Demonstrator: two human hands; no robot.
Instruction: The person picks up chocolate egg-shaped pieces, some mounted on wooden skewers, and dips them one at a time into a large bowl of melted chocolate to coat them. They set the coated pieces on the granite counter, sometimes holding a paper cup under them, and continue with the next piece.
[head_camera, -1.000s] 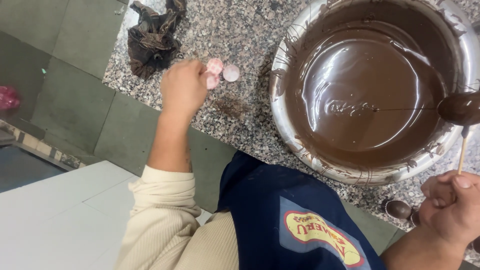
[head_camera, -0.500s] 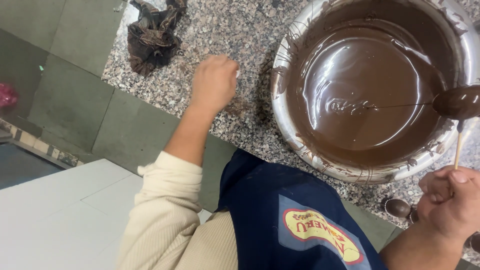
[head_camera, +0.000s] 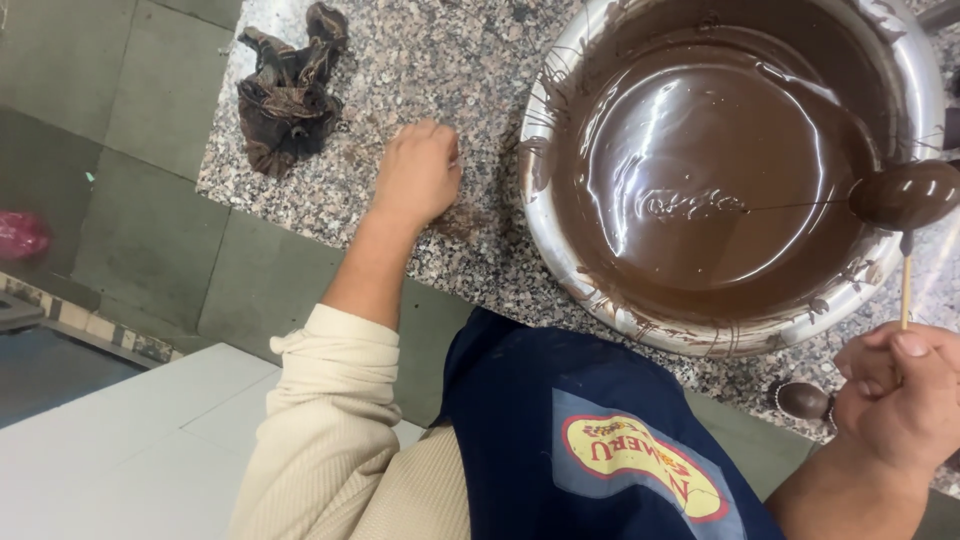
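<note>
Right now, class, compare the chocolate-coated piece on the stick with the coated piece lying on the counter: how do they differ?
The piece on the stick is held up at the rim of the metal bowl by the right hand; the piece on the counter lies on the granite counter beside that hand. The first looks larger and glossy wet with highlights; the second looks smaller and duller. Both are rounded and dark brown.

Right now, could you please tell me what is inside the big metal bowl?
The metal bowl holds smooth melted chocolate, smeared up its walls. A thin chocolate thread runs to the coated piece on a stick. The bowl's bottom is covered.
</note>
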